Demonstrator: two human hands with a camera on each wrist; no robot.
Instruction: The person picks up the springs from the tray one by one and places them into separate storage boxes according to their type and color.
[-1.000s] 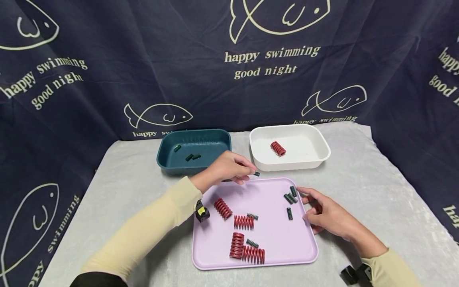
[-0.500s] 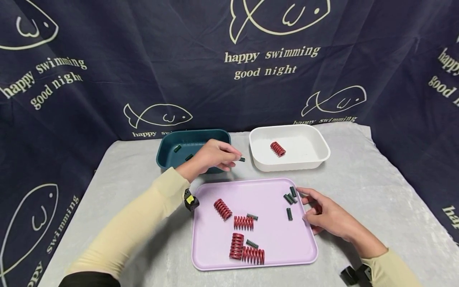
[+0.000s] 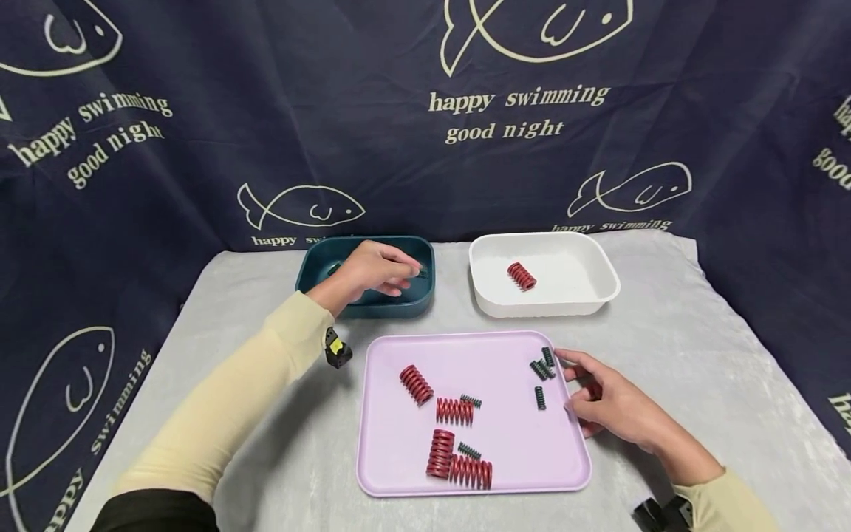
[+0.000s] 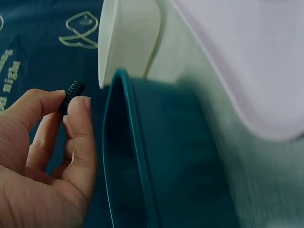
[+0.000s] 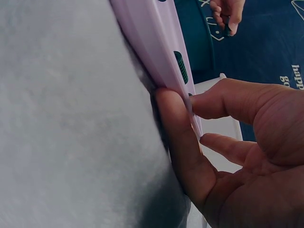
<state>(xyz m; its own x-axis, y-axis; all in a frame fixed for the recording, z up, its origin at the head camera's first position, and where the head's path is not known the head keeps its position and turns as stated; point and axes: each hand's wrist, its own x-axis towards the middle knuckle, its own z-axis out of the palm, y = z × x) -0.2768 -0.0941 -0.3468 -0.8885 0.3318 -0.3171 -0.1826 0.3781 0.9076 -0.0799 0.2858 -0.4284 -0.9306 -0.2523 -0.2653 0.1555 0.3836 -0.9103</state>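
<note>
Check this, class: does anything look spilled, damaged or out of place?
Nothing stands out: no damage shows. The red springs and dark green springs on the tray lie at mixed angles, but look simply loose, not spilled.

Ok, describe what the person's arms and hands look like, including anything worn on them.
The left hand and right hand are ungloved. Both arms wear pale cream sleeves, with black fabric farther up the left arm. A small black device sits at each wrist; the left one shows a yellow patch.
</note>
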